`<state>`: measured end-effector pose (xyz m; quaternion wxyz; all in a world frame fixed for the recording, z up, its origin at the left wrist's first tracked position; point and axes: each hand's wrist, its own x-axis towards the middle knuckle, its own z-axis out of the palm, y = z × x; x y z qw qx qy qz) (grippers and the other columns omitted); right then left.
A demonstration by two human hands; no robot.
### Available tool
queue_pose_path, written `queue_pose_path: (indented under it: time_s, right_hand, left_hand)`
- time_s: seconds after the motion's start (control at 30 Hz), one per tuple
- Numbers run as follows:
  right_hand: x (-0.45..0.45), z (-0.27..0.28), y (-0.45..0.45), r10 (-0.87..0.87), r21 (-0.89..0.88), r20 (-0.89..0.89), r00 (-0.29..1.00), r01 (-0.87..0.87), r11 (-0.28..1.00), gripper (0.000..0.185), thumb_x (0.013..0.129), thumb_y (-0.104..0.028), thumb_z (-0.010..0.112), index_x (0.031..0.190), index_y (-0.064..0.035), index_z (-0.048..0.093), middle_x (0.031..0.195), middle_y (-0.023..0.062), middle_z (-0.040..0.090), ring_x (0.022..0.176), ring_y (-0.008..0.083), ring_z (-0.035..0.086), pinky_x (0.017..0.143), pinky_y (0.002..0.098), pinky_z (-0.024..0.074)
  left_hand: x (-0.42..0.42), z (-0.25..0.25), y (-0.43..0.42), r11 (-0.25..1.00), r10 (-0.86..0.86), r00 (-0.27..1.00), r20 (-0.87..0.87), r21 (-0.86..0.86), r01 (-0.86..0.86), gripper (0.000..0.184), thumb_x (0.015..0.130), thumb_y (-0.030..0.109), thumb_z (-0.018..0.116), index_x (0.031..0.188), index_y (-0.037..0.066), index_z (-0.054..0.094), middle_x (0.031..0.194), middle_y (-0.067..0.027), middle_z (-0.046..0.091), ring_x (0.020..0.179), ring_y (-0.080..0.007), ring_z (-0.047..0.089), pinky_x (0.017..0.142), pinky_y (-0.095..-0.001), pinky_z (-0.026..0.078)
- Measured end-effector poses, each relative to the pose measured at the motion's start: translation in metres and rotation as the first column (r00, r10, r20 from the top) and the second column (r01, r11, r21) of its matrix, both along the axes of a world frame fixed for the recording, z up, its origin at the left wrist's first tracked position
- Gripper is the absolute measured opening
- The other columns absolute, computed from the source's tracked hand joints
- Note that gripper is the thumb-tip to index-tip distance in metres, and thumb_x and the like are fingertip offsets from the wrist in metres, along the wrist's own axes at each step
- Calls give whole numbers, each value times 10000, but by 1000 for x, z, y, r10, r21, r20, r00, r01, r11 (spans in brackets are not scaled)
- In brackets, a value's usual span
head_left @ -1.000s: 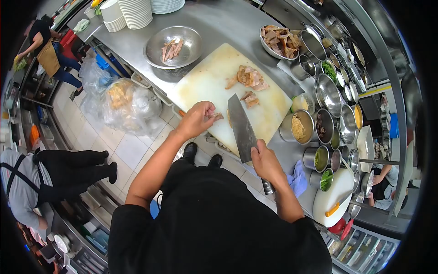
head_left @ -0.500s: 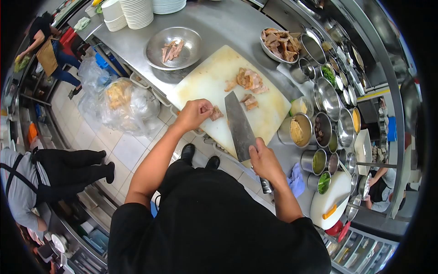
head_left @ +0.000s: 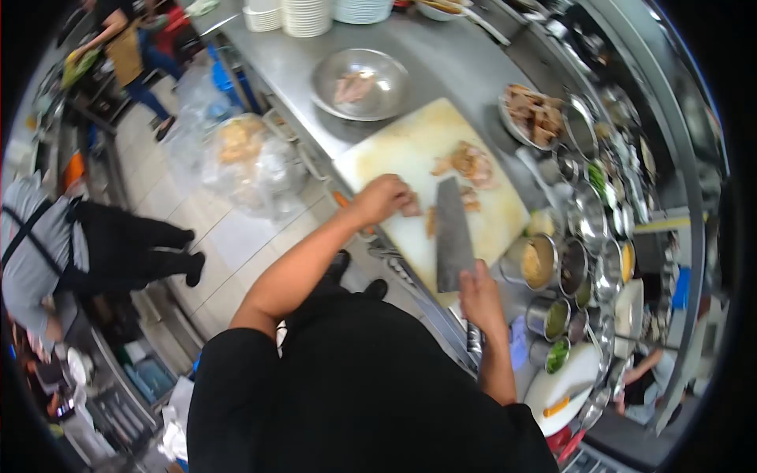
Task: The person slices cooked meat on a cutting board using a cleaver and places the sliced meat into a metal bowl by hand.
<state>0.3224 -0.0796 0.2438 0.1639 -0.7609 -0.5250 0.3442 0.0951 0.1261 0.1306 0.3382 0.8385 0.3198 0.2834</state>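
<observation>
My right hand (head_left: 482, 299) is wrapped round the handle of a broad cleaver (head_left: 453, 240), whose blade lies over the white cutting board (head_left: 371, 158). Left of the blade, my left hand (head_left: 384, 197) has its fingers curled on a piece of meat (head_left: 412, 207) at the board's near-left side. A small scrap of meat (head_left: 430, 223) shows between that piece and the blade. Beyond the blade's tip lies a larger heap of pale, brownish-skinned meat (head_left: 473, 164). Some small pieces are partly hidden behind the blade.
A steel bowl (head_left: 397, 83) with meat strips stands past the board, near stacked white dishes (head_left: 306, 17). Another bowl of meat pieces (head_left: 532, 117) and several steel ingredient pots (head_left: 546, 315) line the right. Plastic bags (head_left: 252, 162) sit on the floor; two people are at left.
The view has shifted, so the board and counter appear further right. The cleaver now points more straight away from me, and a small scrap shows left of its blade.
</observation>
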Motion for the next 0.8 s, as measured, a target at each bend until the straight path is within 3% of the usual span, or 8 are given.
queue_pose_path:
  time_s: [0.07,0.2,0.27,0.4,0.5,0.57,0.67,0.8]
  right_hand:
    - [-10,22,5,-59,-105,-77,995,50,993,247,1015,-234,485,1091,0,470,768,305,632,714,488,643,618,517,479]
    - [-4,7,1,4,-55,-38,999,-6,998,252,1013,-240,478,1077,4,464,763,315,626,730,491,643,655,527,481]
    - [-3,1,-1,9,12,-148,989,-7,1000,192,1031,-192,497,1077,-10,455,529,27,491,398,132,481,391,316,379]
    - [-2,-6,0,91,80,-85,992,-85,993,190,1033,-195,494,1068,-12,455,530,39,498,400,140,490,407,326,398]
    - [-8,6,4,106,57,-60,993,-103,993,204,1033,-205,492,1073,-8,456,535,57,512,409,163,511,425,348,415]
    - [-14,23,9,54,-93,-68,996,-60,994,279,1018,-249,470,1091,19,444,844,383,624,866,585,590,782,589,446]
    - [-16,29,12,72,-107,-31,997,-75,991,274,1019,-247,466,1083,18,439,844,382,624,866,587,590,778,595,441]
    - [-20,34,14,90,-138,-24,996,-92,986,272,1020,-244,462,1079,20,432,841,380,626,862,585,592,775,602,435]
  left_hand:
    - [-2,6,-5,999,42,998,54,0,-42,86,840,104,708,870,25,694,854,-148,664,870,-341,631,789,-422,505]
    - [-3,6,-6,999,37,999,39,3,-37,101,836,96,708,902,21,696,855,-153,662,852,-345,630,777,-419,504]
    - [-3,5,-7,998,23,996,80,54,-28,130,822,67,724,938,18,694,864,-151,657,827,-346,626,766,-412,507]
    - [-5,12,-12,994,88,990,108,50,-94,164,824,48,737,981,18,698,898,-141,650,805,-314,629,732,-390,512]
    - [-8,16,-13,989,138,986,92,-56,-133,211,831,50,748,1033,19,698,940,-129,642,807,-272,632,714,-368,519]
    - [-12,17,-11,993,98,990,106,-83,-89,242,844,63,738,1078,22,694,959,-122,639,799,-249,630,712,-357,527]
    - [-16,10,-4,996,-25,996,86,-87,32,267,826,50,721,1090,26,688,959,-124,636,797,-254,626,733,-357,532]
    - [-20,16,-6,998,-69,996,59,1,69,258,803,35,697,1060,21,678,935,-120,630,802,-251,624,739,-356,534]
